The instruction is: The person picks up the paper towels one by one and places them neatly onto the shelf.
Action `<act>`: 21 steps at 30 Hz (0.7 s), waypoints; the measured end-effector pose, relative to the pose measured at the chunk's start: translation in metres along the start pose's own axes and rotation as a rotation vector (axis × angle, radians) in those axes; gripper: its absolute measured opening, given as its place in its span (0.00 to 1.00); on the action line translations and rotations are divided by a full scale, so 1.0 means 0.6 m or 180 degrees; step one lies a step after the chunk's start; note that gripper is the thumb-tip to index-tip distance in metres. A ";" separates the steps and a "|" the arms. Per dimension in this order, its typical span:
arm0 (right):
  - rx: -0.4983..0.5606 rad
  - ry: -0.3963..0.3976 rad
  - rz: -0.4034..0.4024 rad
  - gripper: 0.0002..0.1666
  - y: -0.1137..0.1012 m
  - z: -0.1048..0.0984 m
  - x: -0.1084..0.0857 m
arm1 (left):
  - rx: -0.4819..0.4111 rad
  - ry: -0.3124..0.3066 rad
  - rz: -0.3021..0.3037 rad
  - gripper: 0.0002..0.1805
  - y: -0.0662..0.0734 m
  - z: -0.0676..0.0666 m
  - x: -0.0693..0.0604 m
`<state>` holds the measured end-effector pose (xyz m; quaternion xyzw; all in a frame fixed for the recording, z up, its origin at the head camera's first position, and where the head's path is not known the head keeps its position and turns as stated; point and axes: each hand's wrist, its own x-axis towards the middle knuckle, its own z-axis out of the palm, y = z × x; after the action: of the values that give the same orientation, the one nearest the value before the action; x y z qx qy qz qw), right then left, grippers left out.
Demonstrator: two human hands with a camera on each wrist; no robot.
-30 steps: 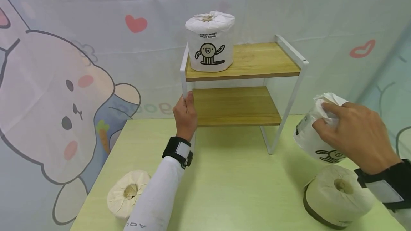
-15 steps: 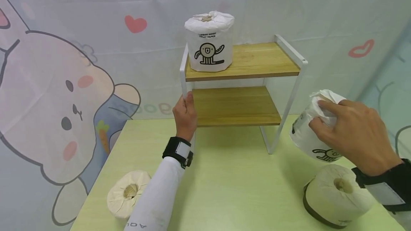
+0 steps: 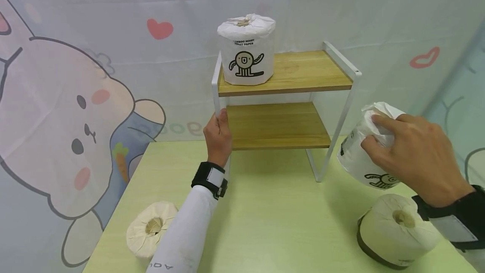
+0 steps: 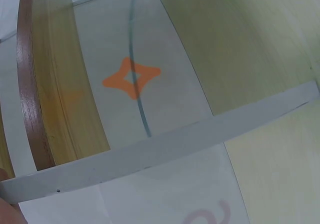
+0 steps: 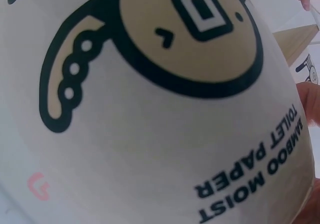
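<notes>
At the left side of a two-tier wooden shelf (image 3: 280, 125), my left hand (image 3: 219, 140) grips its white metal post (image 4: 165, 149). My right hand (image 3: 420, 157) pinches the crumpled top of a white wrapped toilet roll (image 3: 365, 155), holding it tilted in the air right of the shelf. That roll (image 5: 150, 134) fills most of the right wrist view, its printed text upside down. Another white printed roll (image 3: 247, 54) stands upright on the top tier at the left end.
A cream wrapped roll (image 3: 398, 231) with a dark band at its base sits on the table (image 3: 265, 222) below my right hand. Beside my left forearm is another cream roll (image 3: 149, 228). A printed cloth (image 3: 182, 33) hangs behind the shelf.
My right hand has moved slightly left and up with the held roll. My left hand keeps its grip on the shelf post.
</notes>
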<state>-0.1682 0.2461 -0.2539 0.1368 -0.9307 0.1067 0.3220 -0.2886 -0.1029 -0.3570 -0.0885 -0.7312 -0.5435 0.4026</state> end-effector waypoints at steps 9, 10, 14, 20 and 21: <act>0.0046 0.0131 -0.0078 0.25 -0.012 -0.011 -0.001 | -0.0026 -0.0020 -0.0037 0.23 0.001 -0.001 0.001; 0.0053 0.0164 -0.0095 0.25 -0.013 -0.011 -0.001 | -0.0024 -0.0020 -0.0037 0.23 0.000 -0.001 0.001; 0.0071 0.0266 -0.0187 0.24 -0.020 -0.012 -0.001 | -0.0036 -0.0024 -0.0045 0.23 -0.001 -0.001 0.000; 0.0064 0.0404 -0.0370 0.25 -0.028 -0.012 0.000 | -0.0051 -0.0025 -0.0059 0.24 0.000 -0.001 -0.002; 0.0064 0.0422 -0.0389 0.25 -0.028 -0.012 -0.001 | -0.0050 -0.0028 -0.0060 0.24 0.000 -0.001 -0.002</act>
<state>-0.1583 0.2324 -0.2466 0.1892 -0.8961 0.1050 0.3875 -0.2874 -0.1033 -0.3575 -0.0871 -0.7295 -0.5526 0.3935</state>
